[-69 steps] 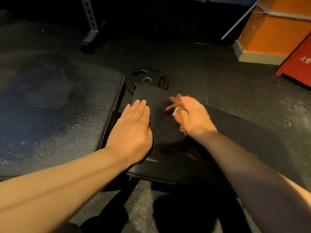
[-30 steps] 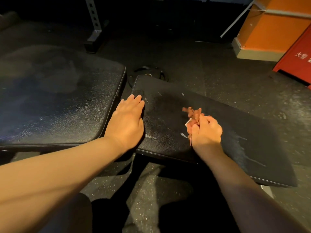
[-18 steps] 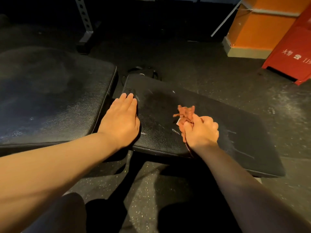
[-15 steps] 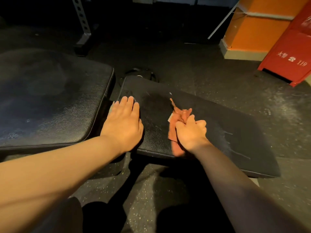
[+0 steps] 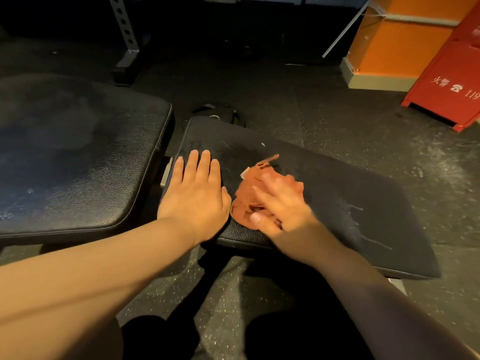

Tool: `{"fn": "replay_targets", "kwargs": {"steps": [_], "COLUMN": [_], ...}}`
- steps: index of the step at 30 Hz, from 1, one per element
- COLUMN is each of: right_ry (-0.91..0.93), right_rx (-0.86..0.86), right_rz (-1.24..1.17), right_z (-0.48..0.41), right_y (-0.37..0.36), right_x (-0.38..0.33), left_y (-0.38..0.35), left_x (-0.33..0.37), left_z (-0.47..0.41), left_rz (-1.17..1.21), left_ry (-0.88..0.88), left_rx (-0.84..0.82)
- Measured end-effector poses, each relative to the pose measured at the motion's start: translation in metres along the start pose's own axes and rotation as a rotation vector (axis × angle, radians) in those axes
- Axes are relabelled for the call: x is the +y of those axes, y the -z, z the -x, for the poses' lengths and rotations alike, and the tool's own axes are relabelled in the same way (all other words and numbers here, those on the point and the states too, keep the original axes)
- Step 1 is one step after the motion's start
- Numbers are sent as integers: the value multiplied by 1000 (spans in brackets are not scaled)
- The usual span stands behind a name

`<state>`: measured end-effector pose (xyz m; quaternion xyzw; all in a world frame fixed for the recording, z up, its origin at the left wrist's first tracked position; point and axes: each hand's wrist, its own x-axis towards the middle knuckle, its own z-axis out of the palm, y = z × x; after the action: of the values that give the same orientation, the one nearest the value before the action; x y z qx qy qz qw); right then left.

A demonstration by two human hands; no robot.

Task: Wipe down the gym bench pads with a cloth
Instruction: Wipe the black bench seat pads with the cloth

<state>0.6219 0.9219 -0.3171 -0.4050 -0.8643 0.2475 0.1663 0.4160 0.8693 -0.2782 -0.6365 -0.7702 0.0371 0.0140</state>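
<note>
Okay, both of your hands are down on the smaller pad (image 5: 350, 193), the black one angling away toward 4 o'clock. Your left hand (image 5: 197, 196) lies flat on the pad's left end, palm down. Its fingers (image 5: 205, 165) are straight and close together, pointing to 12 o'clock, and hold nothing.

Your right hand (image 5: 280, 206) is on the cloth (image 5: 249, 196). That rust-orange rag is bunched on the near-left part of the pad, just at 3 o'clock from your left hand and almost touching it. The right fingers (image 5: 270, 183) lie spread and fairly straight across the top of the cloth, pressing it onto the pad. The thumb rests on its near edge. That hand is blurred, so the finer grip is hard to read. A ragged corner of the cloth pokes out toward 1 o'clock, past your fingertips.

From your right hand, pale streaks mark the pad at 4 o'clock. The bigger pad (image 5: 78, 165) sits at 9 o'clock, with a narrow gap between the two pads. A dark weight plate (image 5: 220, 115) lies on the floor (image 5: 311, 105) at 12 o'clock, just behind the small pad. A red cabinet (image 5: 446, 81) and an orange pillar (image 5: 397, 45) stand at 2 o'clock, and a drilled metal post (image 5: 124, 29) at 11.
</note>
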Motion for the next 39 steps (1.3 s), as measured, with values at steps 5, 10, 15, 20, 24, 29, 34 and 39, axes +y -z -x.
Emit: {"fn": "replay_targets", "kwargs": {"steps": [5,10,15,20,24,29,34,39], "right_ry": [-21,-219,129,-359,-139,-48,-307,-336], "right_rx": [12,169,73,157,164,49,-18,-8], "right_rz": [-7,19,-114,-64,9,159,-507,133], "right_z": [-42,-59,-12,-63,-49,-31,-45,-40], "right_y": [-5,-13,-12,8,4,-5,13,-4], "right_x": [28,2,-10,40,-11,6,16,48], "left_y": [-2,-3,-2,0,0,-2,-3,-5], "left_x": [-1,2,4,5,5,5,6,6], "left_z": [-2,-4,-11,-12,-10,-10,-12,-10], "left_rz": [-39,-104,-138,-98,-80,-69,-70,-67], "left_ry": [-24,-81,-99,-101,-96,-94,-84,-82], "left_rx": [-13,-34,-95,-91,-72,-61,-48,-44]}}
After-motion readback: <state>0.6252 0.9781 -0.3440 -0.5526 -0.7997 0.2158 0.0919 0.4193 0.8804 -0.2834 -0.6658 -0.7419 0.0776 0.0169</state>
